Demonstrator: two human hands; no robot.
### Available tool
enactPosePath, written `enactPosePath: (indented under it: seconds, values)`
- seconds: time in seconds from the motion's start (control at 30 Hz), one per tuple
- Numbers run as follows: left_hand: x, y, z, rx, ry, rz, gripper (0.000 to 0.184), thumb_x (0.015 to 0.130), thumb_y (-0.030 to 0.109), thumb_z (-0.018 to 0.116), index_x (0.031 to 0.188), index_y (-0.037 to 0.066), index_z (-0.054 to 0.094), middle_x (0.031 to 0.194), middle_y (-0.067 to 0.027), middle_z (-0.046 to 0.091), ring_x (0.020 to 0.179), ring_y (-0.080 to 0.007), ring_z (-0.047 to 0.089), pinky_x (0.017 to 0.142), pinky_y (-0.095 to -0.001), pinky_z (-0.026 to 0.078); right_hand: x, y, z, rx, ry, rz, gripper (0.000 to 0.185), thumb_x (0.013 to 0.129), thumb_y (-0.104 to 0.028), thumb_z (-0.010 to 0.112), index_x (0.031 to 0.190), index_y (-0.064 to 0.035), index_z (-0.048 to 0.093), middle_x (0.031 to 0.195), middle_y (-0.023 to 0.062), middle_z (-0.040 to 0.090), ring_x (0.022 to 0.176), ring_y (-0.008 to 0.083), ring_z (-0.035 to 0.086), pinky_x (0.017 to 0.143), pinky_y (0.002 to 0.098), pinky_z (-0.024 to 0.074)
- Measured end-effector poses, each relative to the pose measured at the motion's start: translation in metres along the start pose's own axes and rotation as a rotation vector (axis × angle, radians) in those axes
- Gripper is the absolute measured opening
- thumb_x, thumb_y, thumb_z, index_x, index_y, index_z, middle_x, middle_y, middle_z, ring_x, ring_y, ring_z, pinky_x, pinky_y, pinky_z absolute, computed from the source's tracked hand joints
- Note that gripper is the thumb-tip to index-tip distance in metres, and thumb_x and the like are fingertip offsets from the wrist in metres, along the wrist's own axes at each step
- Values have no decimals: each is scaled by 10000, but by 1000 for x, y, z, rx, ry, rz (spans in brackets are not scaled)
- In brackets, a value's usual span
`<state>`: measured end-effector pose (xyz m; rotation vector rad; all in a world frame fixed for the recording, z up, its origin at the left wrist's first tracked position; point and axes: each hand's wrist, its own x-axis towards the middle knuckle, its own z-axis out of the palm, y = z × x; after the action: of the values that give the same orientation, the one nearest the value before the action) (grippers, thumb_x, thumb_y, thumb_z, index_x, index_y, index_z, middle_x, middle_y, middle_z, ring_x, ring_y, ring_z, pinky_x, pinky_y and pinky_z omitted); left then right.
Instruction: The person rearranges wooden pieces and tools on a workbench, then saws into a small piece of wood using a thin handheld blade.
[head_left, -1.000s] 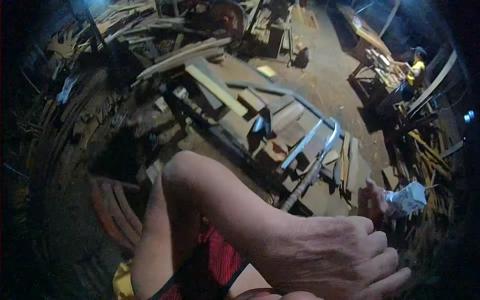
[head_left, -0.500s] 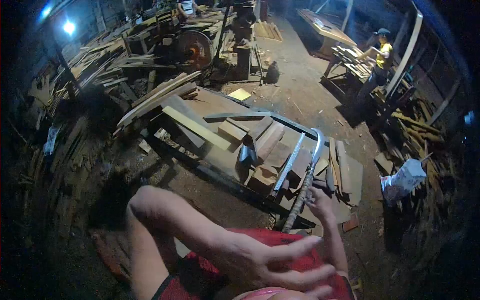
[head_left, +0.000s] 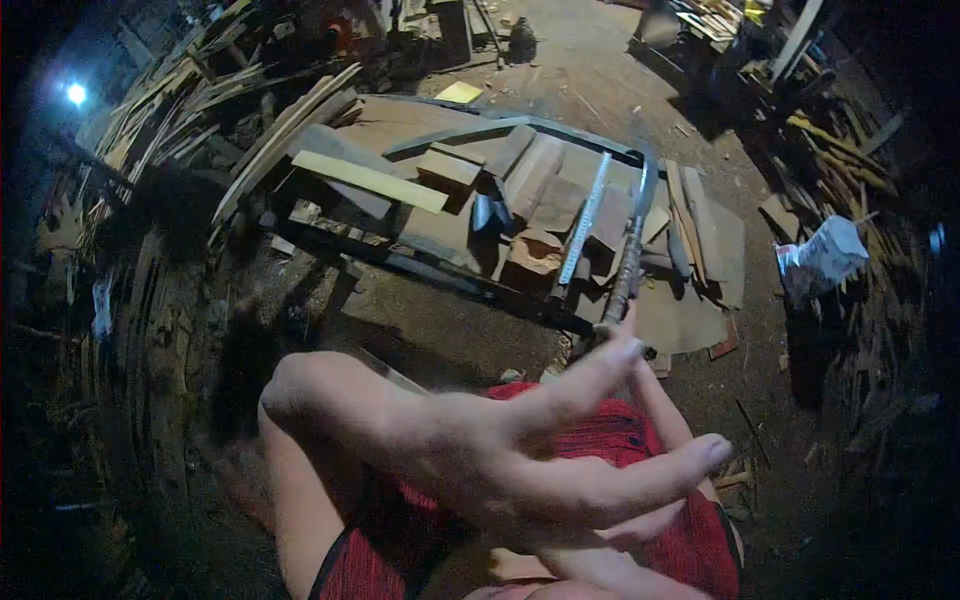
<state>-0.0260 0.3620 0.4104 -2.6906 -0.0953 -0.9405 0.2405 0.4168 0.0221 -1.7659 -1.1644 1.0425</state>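
Note:
My left hand point(head_left: 500, 460) looms large in the middle, close to the camera, its fingers spread and pointing right. It holds nothing. Behind its raised finger, my right hand point(head_left: 632, 322) is by the lower end of a long, wrapped handle point(head_left: 627, 260). The right fingers are mostly covered, so I cannot see whether they grip it. The handle belongs to a tool with a curved, hook-like metal end point(head_left: 648, 180), lying across the right part of a low bench. Left of it lies a pale ruler-like strip point(head_left: 585, 220) with markings.
Wood blocks point(head_left: 448, 170), a yellowish board point(head_left: 370, 180) and a dark metal piece point(head_left: 490, 212) lie on the bench point(head_left: 400, 110). Scrap wood point(head_left: 200, 110) is heaped on the left. A white sack point(head_left: 825, 250) stands at the right, near more scrap.
The view has tipped downward, so the bench sits higher in the picture. My left hand has come up, with its fingers spread wider. My right hand is now partly covered by it.

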Motion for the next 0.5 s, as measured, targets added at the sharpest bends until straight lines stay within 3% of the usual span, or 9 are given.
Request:
enactPosePath:
  seconds: [0.03, 0.07, 0.13, 0.2, 0.27, 0.33, 0.4, 0.47, 0.5]
  values:
    - [0, 0, 4, 88, 34, -15, 548, 760, 143, 580, 1262, 136, 361, 1064, -72, 530, 1124, -212, 440, 826, -403, 482, 13, 23, 8, 96, 25, 35, 615, 600, 8, 629, 1147, -39, 352, 814, 122, 520, 682, 261, 561, 565, 354, 476]
    - [0, 1, 8, 83, 41, 0, 548, 760, 143, 580, 1262, 136, 361, 1064, -72, 530, 1124, -212, 440, 826, -403, 482, -3, -24, 3, 302, -2, 318, 468, 614, -5, 628, 1020, -30, 395, 719, 92, 508, 587, 195, 541, 480, 327, 453]
    - [-9, 12, 22, -27, 244, -287, 542, 739, 131, 602, 1239, 114, 392, 1100, -93, 517, 1120, -230, 448, 838, -398, 473, 17, 25, 9, 407, -21, 354, 406, 613, -41, 632, 957, -65, 420, 728, 71, 494, 534, 165, 483, 461, 284, 403]
    - [-24, 11, 40, -164, 444, -558, 537, 718, 120, 624, 1215, 91, 423, 1136, -115, 504, 1116, -248, 456, 851, -393, 465, 14, 5, 3, 378, 29, 311, 360, 617, -43, 634, 911, -65, 429, 688, 56, 494, 516, 151, 484, 452, 283, 402]
    - [-58, -11, 43, -233, 55, -739, 582, 680, 127, 676, 1211, 106, 440, 1198, -156, 461, 1106, -293, 466, 873, -395, 443, 9, 11, -14, 331, 89, 290, 315, 621, -45, 636, 866, -65, 439, 648, 41, 495, 497, 138, 486, 443, 283, 400]
    - [-98, -13, 87, -131, -108, -897, 586, 671, 183, 703, 1199, 114, 458, 1233, -167, 427, 1108, -332, 458, 867, -424, 432, 15, 29, -32, 387, -39, 162, 262, 631, -38, 638, 815, -66, 454, 625, 27, 505, 495, 129, 498, 437, 274, 402]
    - [-145, 0, 118, -170, -459, -988, 600, 686, 284, 696, 1210, 116, 456, 1264, -200, 391, 1116, -354, 446, 853, -442, 431, 17, 40, -60, 453, -97, 194, 262, 633, -31, 638, 822, -69, 461, 633, 25, 510, 502, 122, 501, 445, 269, 406]
    - [-190, 41, 143, -248, -1082, -1081, 570, 723, 375, 636, 1187, 84, 477, 1241, -213, 417, 1084, -364, 470, 834, -451, 434, 7, 35, -83, 521, -157, 228, 263, 634, -25, 638, 829, -72, 468, 641, 23, 514, 510, 115, 504, 453, 263, 409]
    - [-184, 48, 146, -504, -1253, -1285, 592, 761, 443, 559, 1213, 80, 444, 1176, -218, 473, 1021, -373, 506, 826, -447, 438, -3, 23, -94, 503, -140, 215, 277, 636, -17, 638, 859, -65, 481, 654, 21, 525, 524, 109, 509, 464, 258, 415]
